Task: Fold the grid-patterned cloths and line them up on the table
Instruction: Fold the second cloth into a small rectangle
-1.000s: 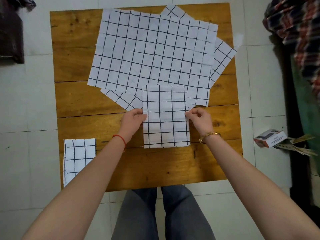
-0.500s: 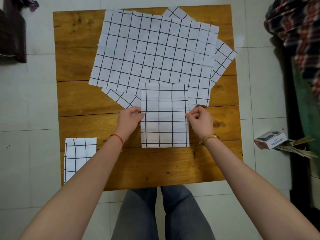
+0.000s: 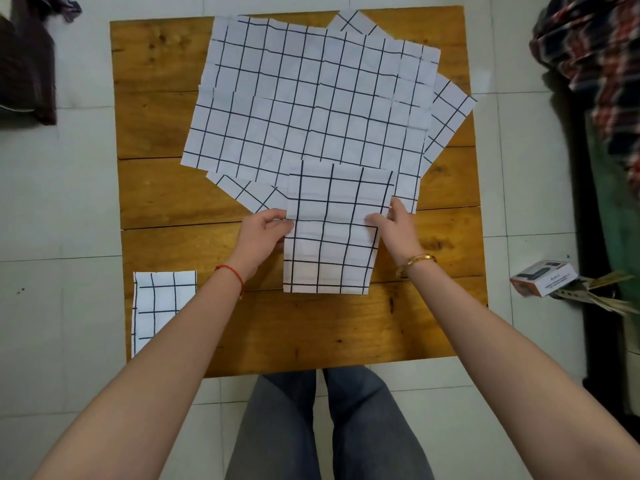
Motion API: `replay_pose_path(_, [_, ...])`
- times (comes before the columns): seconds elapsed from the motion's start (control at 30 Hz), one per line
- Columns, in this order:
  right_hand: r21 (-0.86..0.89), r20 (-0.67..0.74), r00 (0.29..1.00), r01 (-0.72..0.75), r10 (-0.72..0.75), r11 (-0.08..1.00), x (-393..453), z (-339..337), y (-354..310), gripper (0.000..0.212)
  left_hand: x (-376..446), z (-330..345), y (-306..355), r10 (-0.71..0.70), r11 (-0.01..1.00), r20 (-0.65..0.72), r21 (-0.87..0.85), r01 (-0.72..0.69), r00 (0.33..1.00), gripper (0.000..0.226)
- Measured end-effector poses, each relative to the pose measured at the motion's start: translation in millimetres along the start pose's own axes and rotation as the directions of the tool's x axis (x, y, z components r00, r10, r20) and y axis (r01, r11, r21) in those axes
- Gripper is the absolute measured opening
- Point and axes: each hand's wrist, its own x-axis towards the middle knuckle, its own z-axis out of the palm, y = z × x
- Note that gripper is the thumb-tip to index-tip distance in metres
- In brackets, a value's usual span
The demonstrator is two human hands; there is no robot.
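Observation:
A half-folded white cloth with black grid lines lies in the middle of the wooden table. My left hand pinches its left edge and my right hand pinches its right edge, which is turned slightly inward over the cloth. Behind it lies a pile of several unfolded grid cloths, overlapping at different angles. One folded grid cloth sits at the table's near left corner, partly hidden by my left forearm.
Beyond the table's right side, a small orange and white box lies on the tiled floor next to plaid fabric. Dark cloth lies at the far left. My legs stand at the table's near edge.
Both hands have closed in on the cloth's side edges and the right edge has started to lift and turn inward. The pile and the folded cloth have not moved.

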Motion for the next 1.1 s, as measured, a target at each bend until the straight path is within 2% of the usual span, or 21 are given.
replay_pose_path(0.07, [0.033,0.044,0.998,-0.051,0.049,0.998,2,2,-3,0.061,-1,-1,1,-0.003,1.0,-0.007,-0.008,0.003,1.0,0.022])
replay_pose_path(0.2, [-0.05,0.087,0.992,-0.091,0.095,0.995,10,7,0,0.016,-1,-4,2,-0.012,0.999,-0.024,-0.032,0.011,1.0,0.022])
replay_pose_path(0.33, [-0.161,0.09,0.99,-0.096,0.112,0.982,13,10,10,0.028,0,-7,-2,-0.03,0.999,-0.017,-0.017,0.03,0.999,0.029])
replay_pose_path(0.47, [-0.166,0.058,0.995,-0.074,0.085,0.983,13,11,17,0.037,-1,-8,-4,-0.028,1.0,-0.016,-0.001,0.028,0.999,0.031])
replay_pose_path(0.67, [-0.2,0.035,0.998,-0.048,0.056,0.979,13,14,21,0.033,-2,-8,-5,-0.041,0.998,-0.018,0.046,0.042,0.999,0.038])
replay_pose_path(0.9, [-0.201,-0.035,0.995,-0.1,0.095,0.974,12,21,21,0.027,-5,-7,-7,-0.097,0.995,0.024,0.035,0.096,0.995,0.047])
replay_pose_path(1.1, [-0.272,-0.141,0.985,-0.139,0.103,0.952,6,27,17,0.039,-5,-8,-15,-0.08,0.995,0.013,0.061,0.079,0.997,0.046])
